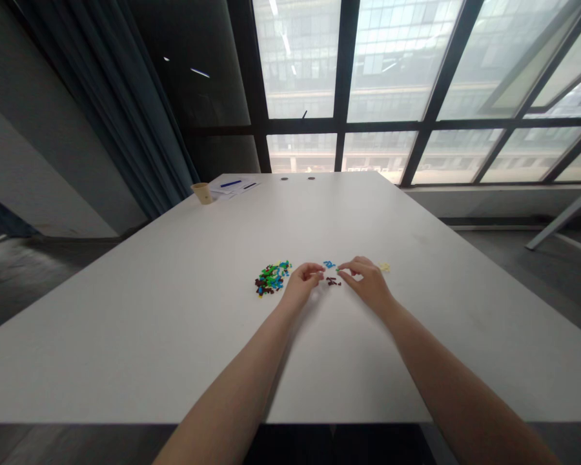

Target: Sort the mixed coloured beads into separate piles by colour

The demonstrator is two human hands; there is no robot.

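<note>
My left hand (304, 285) is beside the mixed pile of small coloured pieces (271, 279), thumb and fingers curled close together. Whatever its fingertips may hold is too small to make out. Across from it, my right hand (368, 279) has its thumb and forefinger pinched at a small green piece (337, 269). Between the two hands lie a little group of blue pieces (329, 264) and, nearer me, a group of dark brown pieces (333, 281). Pale yellow pieces (384, 267) lie just beyond my right hand, partly hidden by it.
The white table (174, 336) stretches away to the windows. At its far left stand a paper cup (202, 193) and sheets of paper (237, 187) with a blue pen (231, 183) on them. Two dark round discs (311, 178) sit near the far edge.
</note>
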